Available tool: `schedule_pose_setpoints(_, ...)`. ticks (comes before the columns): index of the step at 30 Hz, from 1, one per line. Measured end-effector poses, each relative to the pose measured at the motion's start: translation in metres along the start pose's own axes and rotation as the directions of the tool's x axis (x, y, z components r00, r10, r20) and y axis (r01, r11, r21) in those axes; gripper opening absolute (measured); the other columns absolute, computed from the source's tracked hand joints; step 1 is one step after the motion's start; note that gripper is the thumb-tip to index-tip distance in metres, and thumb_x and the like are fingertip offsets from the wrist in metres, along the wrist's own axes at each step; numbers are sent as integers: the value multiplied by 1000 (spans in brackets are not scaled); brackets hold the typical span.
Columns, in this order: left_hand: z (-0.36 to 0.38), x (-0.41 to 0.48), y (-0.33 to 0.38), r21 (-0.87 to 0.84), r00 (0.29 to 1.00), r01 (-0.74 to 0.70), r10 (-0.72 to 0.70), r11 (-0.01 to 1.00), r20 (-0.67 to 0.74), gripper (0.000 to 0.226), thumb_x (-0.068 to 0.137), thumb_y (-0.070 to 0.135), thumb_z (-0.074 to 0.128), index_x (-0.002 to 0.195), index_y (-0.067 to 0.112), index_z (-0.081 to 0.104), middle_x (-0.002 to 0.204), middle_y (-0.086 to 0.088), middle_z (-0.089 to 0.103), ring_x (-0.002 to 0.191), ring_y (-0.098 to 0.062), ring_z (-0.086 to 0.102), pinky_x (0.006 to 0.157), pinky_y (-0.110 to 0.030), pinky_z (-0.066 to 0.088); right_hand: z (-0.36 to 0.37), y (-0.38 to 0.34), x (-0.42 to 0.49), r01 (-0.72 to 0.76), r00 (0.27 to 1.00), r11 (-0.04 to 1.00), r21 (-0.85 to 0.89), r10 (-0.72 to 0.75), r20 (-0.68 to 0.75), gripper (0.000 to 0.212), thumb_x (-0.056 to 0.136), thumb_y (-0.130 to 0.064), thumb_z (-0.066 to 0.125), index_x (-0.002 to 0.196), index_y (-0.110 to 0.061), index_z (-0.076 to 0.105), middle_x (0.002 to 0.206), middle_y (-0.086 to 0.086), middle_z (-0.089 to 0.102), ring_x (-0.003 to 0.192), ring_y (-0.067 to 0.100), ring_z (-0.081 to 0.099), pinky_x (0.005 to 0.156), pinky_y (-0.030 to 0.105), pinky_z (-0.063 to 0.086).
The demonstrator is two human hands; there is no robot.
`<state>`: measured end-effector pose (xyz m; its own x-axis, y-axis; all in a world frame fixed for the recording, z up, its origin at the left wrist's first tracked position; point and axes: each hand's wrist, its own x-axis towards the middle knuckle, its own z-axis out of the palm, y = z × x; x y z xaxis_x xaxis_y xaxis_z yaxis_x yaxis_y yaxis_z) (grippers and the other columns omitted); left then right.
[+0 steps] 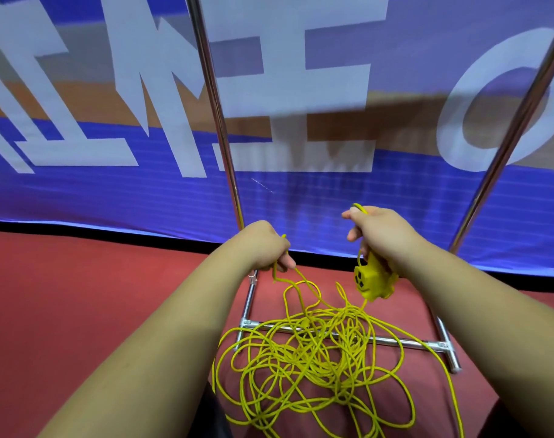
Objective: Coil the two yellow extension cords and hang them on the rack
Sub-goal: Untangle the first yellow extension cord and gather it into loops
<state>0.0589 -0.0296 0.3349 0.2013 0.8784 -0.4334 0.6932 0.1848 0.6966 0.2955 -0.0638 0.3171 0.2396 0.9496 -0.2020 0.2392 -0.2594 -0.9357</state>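
A tangled heap of yellow extension cord [313, 365] lies on the red floor over the rack's base bar. My left hand [264, 245] grips a strand that runs down into the heap. My right hand [379, 232] holds a loop of cord, and the yellow socket block [372, 279] hangs just below it. The metal rack [220, 121] rises in front of me with two chrome uprights; its top is out of view. I cannot tell the two cords apart in the tangle.
A blue banner [301, 200] with big white letters stands right behind the rack. The rack's chrome base crossbar [408, 343] and side feet lie on the red floor [95, 289], partly under the cord.
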Motion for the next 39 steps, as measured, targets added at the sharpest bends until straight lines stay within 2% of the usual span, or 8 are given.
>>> schedule_pose_setpoints(6, 19, 0, 1, -522, 977, 199, -124, 829, 176, 6, 99, 17, 71, 101, 13, 67, 90, 1, 65, 84, -17, 68, 75, -40, 62, 12, -1, -2, -143, 990, 954, 263, 142, 26, 24, 107, -31, 58, 123, -16, 67, 81, 4, 59, 46, 16, 46, 54, 32, 46)
schedule_pose_setpoints(12, 32, -2, 10, -610, 988, 155, -124, 777, 93, 8, 98, -7, 64, 99, -1, 59, 99, -19, 66, 85, -27, 72, 85, -47, 61, 26, 2, -10, -312, 947, 925, 215, 284, 152, 20, 103, -24, 62, 116, -9, 61, 81, 5, 62, 48, 17, 46, 56, 33, 45)
schedule_pose_setpoints(15, 32, 1, 7, -471, 995, 102, -100, 876, 29, 45, 99, -8, 56, 140, 8, 49, 115, -23, 67, 81, -26, 77, 76, -41, 67, 28, 4, -12, -364, 924, 907, 213, 322, 206, 22, 104, -25, 59, 118, -7, 63, 70, 5, 59, 46, 17, 44, 53, 30, 44)
schedule_pose_setpoints(20, 21, 3, 0, 0, 999, -8, 8, 1000, 52, 39, 101, -4, 44, 126, 10, 70, 116, -9, 74, 94, -19, 77, 91, -40, 63, 25, 9, -7, -209, 971, 974, 92, 196, 136, 39, 111, -44, 46, 113, -10, 65, 71, 5, 63, 43, 19, 43, 54, 32, 42)
schedule_pose_setpoints(24, 13, 9, -2, 673, 993, -69, 116, 736, -25, 31, 94, 16, 71, 116, 38, 77, 117, 6, 73, 110, -22, 70, 95, -39, 59, 19, 13, 2, -174, 980, 978, 113, 160, 120, 32, 112, -31, 48, 117, -6, 67, 76, 3, 61, 42, 17, 40, 50, 32, 41)
schedule_pose_setpoints(28, 16, 12, -7, 742, 949, -20, 246, 670, -198, 35, 92, 60, 68, 95, 25, 72, 107, -4, 59, 112, -25, 51, 88, -42, 53, 18, 10, 4, -164, 985, 967, 194, 150, 84, 24, 106, -21, 53, 116, -5, 68, 73, 3, 60, 42, 17, 37, 47, 30, 39)
schedule_pose_setpoints(33, 15, 10, 0, -36, 987, 28, -33, 999, -156, 27, 98, 31, 57, 82, 10, 61, 65, -7, 58, 53, -22, 55, 59, -34, 59, 18, 8, 7, -122, 993, 963, 241, 117, 34, 23, 94, -27, 67, 99, -5, 72, 78, 12, 56, 45, 20, 37, 50, 32, 38)
schedule_pose_setpoints(39, 11, 6, 13, -630, 999, 51, -32, 775, 41, 38, 110, 33, 42, 124, 8, 66, 59, 4, 36, 42, -11, 26, 41, -21, 29, 26, 9, -2, -175, 980, 930, 323, 132, 152, 30, 104, -32, 61, 111, -5, 71, 53, 1, 39, 41, 16, 25, 49, 29, 28)
